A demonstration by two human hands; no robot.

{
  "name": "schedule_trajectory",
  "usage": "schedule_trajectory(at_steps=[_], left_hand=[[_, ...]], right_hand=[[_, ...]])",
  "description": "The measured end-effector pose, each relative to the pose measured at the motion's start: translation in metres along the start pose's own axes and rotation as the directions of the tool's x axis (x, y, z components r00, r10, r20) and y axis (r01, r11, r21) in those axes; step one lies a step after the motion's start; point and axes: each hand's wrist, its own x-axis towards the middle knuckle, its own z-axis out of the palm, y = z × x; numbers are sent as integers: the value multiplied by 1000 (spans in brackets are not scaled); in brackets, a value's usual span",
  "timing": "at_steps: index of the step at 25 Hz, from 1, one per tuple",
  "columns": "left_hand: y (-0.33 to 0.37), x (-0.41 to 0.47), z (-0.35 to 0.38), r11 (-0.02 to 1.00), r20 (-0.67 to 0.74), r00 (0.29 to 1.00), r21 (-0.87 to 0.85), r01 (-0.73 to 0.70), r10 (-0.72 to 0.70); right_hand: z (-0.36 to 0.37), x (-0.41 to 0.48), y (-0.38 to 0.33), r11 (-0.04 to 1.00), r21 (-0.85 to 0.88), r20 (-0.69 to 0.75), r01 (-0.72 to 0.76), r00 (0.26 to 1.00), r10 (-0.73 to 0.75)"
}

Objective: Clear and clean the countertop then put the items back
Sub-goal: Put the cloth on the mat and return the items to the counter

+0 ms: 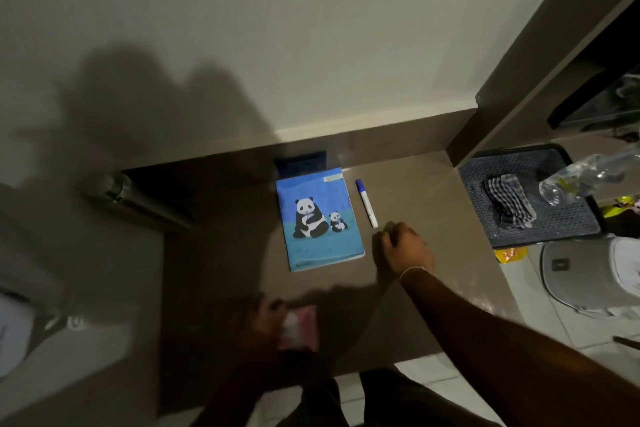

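1. A blue notebook point(320, 220) with 2 pandas on its cover is lying flat on the brown table point(433, 218).
2. A white marker point(366, 203) with a blue cap is lying just beside the notebook's right edge.
3. The right hand point(407, 246) is resting on the table near the marker's lower tip, fingers curled loosely and gripping nothing.
4. The left hand point(268, 319), blurred in shadow, is gripping a pink cloth point(300, 328) at the table's near edge.
5. A dark tray point(571, 222) is holding a checkered rag point(509, 203) on the right.
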Motion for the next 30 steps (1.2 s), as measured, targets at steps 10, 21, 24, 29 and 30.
schedule_trajectory(at_steps=[10,21,24,29,30], left_hand=[[86,52,29,944,-156,947,227,-241,279],[94,-3,30,997,-255,963,17,-81,82],[96,-24,22,985,-313,946,-168,32,-84],[50,-34,-55,618,-352,741,-778,108,-572],[36,-32,-75,474,-329,657,-879,48,-678]], right_hand=[[-5,-73,5,990,-106,-86,98,990,-107],[-30,-88,27,889,-214,-22,406,907,-420],[-26,-86,42,843,-212,35,495,866,-500],[-25,-86,39,806,-163,61,568,822,-567],[-24,-84,34,797,-161,74,582,812,-579]])
